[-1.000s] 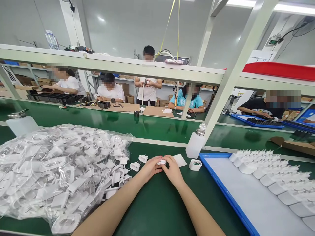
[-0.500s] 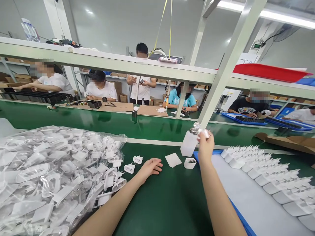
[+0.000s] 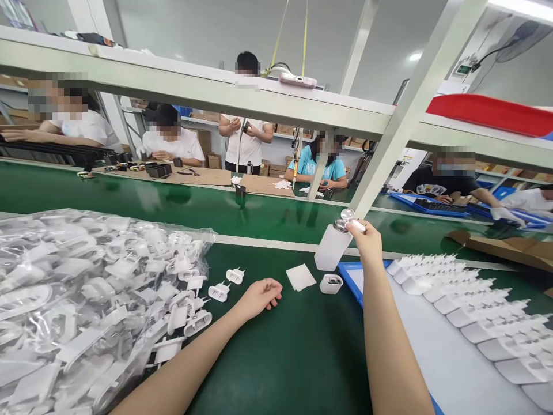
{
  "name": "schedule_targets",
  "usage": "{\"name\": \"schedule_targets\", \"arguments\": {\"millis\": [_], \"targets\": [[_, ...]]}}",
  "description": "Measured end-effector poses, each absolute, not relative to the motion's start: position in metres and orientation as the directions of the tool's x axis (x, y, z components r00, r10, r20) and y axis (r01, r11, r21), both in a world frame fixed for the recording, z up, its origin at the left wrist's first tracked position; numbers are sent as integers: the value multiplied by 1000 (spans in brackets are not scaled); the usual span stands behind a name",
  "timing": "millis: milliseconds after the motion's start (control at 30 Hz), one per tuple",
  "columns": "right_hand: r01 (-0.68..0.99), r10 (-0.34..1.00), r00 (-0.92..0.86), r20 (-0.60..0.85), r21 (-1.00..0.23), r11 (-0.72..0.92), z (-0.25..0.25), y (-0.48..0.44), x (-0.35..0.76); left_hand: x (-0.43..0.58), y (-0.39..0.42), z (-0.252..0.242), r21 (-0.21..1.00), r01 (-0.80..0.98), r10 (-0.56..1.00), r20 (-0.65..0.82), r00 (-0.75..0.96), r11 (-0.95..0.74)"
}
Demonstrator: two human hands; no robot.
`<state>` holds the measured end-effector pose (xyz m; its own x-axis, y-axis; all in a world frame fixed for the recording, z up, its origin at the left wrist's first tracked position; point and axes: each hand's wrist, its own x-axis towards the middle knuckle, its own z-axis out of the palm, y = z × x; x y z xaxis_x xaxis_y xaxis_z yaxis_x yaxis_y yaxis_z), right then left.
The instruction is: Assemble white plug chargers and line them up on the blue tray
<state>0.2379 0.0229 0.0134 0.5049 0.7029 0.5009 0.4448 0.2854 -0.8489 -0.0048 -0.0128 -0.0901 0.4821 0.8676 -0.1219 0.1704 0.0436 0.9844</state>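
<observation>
My right hand (image 3: 368,236) pinches what looks like a small folded white wipe (image 3: 358,225) at the metal top of a white pump bottle (image 3: 330,249), whose round lid is tipped up. Below the bottle stands a white plug housing (image 3: 331,283), its open end facing up with metal parts inside. To its left lies a white square wipe (image 3: 301,277), flat on the green table. My left hand (image 3: 261,297) rests on the table left of that wipe, empty, fingers loosely bent and apart. Two white plug covers with pins (image 3: 219,291) lie farther left.
A clear plastic bag (image 3: 99,288) heaped with white plug covers fills the left side. On the right, a blue-edged tray (image 3: 415,334) carries rows of white plugs (image 3: 484,323). A slanted white post (image 3: 384,155) rises behind the bottle. Several people work across the green bench.
My right hand has brought the white wipe onto the bottle's top. The fingers of my left hand have curled in slightly. The camera view has tilted down a little.
</observation>
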Motion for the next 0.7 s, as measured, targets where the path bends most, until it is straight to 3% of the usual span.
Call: {"name": "schedule_targets", "arguments": {"millis": [300,700], "targets": [[687,742,380,552,-706,173,17,20,242,-5,-13,-94,977,210,861,-129,492,26],[670,738,386,554,-718,189,17,20,243,-5,-14,-94,978,206,855,-128,503,25]]}}
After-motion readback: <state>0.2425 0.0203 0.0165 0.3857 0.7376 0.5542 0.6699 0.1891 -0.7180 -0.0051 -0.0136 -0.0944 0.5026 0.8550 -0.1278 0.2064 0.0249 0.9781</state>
